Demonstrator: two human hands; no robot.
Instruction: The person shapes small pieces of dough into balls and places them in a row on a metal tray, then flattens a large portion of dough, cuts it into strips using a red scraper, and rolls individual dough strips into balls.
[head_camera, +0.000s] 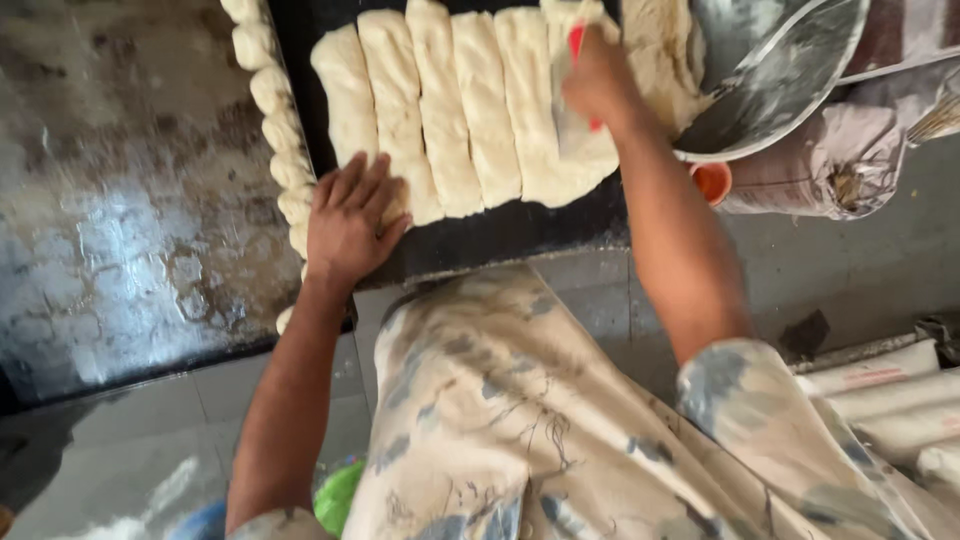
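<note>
Here, pale soft dough strips (470, 110) lie side by side on black slab (500, 235). Left hand (350, 215) flat, open, pressing one end; right hand (598, 80) clasps red-handled metal scraper (575, 120). Dough likely limp, stretchy: lift from underneath.

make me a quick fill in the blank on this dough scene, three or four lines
1. The left hand lies flat on a strip of ____.
2. The right hand grips a scraper with a ____ handle.
3. The dough strips lie side by side on a ____ board.
4. Small dough balls run along the board's ____ edge.

Missing words: dough; red; black; left
</note>
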